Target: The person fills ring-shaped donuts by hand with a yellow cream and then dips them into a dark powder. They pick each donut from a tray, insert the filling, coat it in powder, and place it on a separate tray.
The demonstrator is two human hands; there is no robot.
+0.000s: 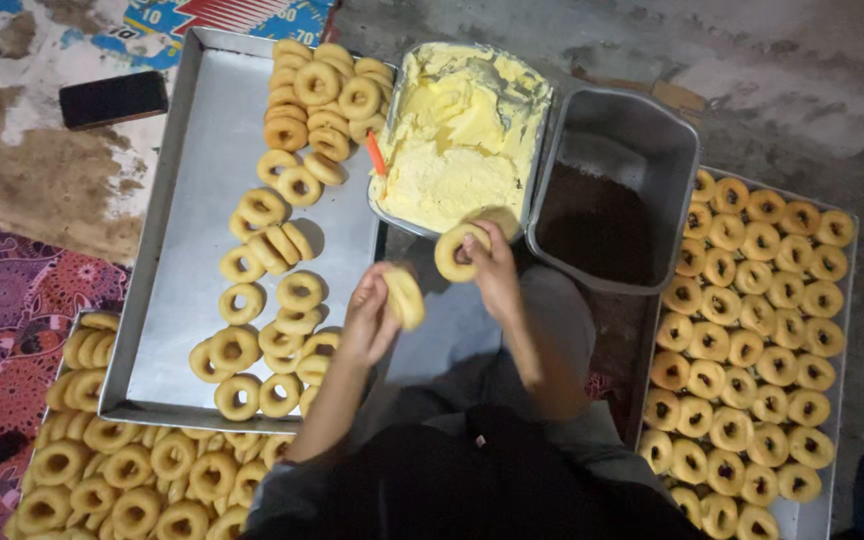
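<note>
Nearest me: left hand (367, 320) closed on half ring of doughnut (404, 297), held edge-on above lap. Right hand (495, 272) just beyond, fingers pinching second doughnut ring (455, 252), hole facing me, near lip of cream tub. Beyond hands I see metal tub of pale yellow buttercream (462, 130), orange spatula handle (376, 155) at its left edge. Beside it, grey tub of dark brown sprinkles (602, 215). Left tray (192, 180) holds scattered plain rings; right tray (837, 500) holds neat rows.
</note>
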